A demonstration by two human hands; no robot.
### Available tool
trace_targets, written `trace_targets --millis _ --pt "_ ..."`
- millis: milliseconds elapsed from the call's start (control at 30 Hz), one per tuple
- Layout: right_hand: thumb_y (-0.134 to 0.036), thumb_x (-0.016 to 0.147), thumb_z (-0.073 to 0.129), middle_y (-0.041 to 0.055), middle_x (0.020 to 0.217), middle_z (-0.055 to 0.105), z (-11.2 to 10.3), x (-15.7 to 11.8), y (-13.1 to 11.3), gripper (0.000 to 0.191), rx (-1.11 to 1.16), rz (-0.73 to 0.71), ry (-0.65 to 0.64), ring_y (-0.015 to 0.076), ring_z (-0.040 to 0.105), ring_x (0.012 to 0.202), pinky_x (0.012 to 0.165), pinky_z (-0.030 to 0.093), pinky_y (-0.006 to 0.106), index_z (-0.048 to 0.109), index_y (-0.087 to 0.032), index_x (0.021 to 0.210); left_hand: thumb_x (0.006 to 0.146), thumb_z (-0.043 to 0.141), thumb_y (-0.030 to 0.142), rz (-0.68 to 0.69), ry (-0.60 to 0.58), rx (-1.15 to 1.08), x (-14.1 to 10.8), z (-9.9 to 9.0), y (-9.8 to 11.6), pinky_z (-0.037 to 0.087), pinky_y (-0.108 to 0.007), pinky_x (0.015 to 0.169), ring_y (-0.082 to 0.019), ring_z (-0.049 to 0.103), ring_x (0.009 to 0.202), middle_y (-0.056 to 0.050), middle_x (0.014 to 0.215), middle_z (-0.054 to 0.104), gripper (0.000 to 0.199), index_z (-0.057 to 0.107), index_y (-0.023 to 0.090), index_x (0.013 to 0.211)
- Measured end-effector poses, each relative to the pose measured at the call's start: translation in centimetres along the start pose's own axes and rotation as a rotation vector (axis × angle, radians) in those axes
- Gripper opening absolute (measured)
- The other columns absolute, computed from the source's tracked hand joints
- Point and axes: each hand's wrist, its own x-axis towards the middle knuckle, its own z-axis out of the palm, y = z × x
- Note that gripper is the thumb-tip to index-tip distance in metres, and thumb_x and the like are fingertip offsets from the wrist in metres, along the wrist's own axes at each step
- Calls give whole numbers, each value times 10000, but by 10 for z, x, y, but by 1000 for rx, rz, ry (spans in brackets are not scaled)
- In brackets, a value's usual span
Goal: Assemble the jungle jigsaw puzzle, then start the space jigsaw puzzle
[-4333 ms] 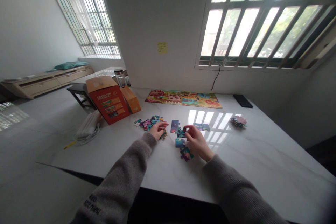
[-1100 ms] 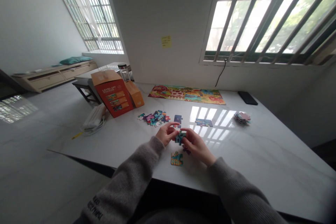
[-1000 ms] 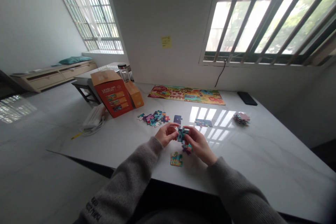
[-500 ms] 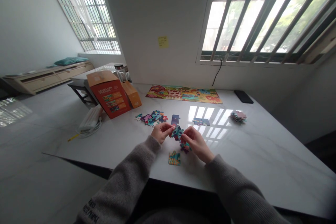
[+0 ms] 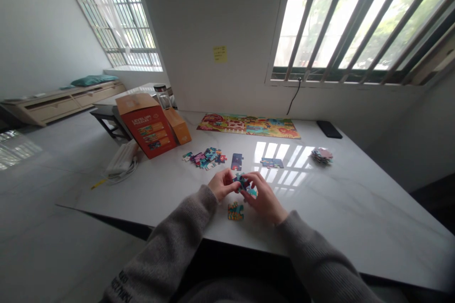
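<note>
Between both sets of fingertips is a teal and dark jigsaw puzzle piece point(image 5: 241, 180), partly covered by the fingers. My left hand point(image 5: 222, 183) pinches it from the left, and my right hand point(image 5: 261, 194) grips it from the right with thumb and fingers. Beneath the right fingers lies another colourful puzzle piece point(image 5: 252, 191), half hidden. Closer to me is a teal and yellow piece point(image 5: 235, 211) flat on the table. Just beyond my hands sit a dark blue piece point(image 5: 237, 161) and a blue joined section point(image 5: 272, 163).
A loose pile of puzzle pieces point(image 5: 206, 157) lies left of centre. An orange puzzle box point(image 5: 151, 130) and a white cabled item point(image 5: 121, 161) stand at left. Along the wall are an assembled puzzle strip point(image 5: 249, 126) and a black phone point(image 5: 329, 129); stacked pieces point(image 5: 322, 155) sit right.
My hands have drawn closer together around the puzzle piece, and the right fingers now curl over it. The piece has turned and is more covered. The view has shifted slightly.
</note>
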Motion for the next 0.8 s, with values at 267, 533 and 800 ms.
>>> trace_targets --millis 267,533,800 --pt "-183 864 672 99 1207 584 -2 -23 -15 483 -144 -87 -29 258 631 1093 936 570 417 542 -278 1319 749 755 491 32 92 128 -26 23 -4 330 -221 532 -81 399 538 80 602 405 449 416 199 716" --pt "-55 819 560 95 1322 603 -18 -58 -18 574 -207 -109 -180 238 568 1230 1038 519 414 526 -254 1357 896 548 247 329 102 909 -76 15 4 441 -393 879 -236 549 969 -84 1009 632 121 636 193 960" --pt "-29 772 584 55 1322 619 -34 -79 -27 494 -360 -32 -351 255 526 1187 1029 458 475 614 -266 1205 852 655 241 223 -160 1136 -91 7 4 368 -439 947 -269 494 1142 -4 1265 643 205 698 301 1043"
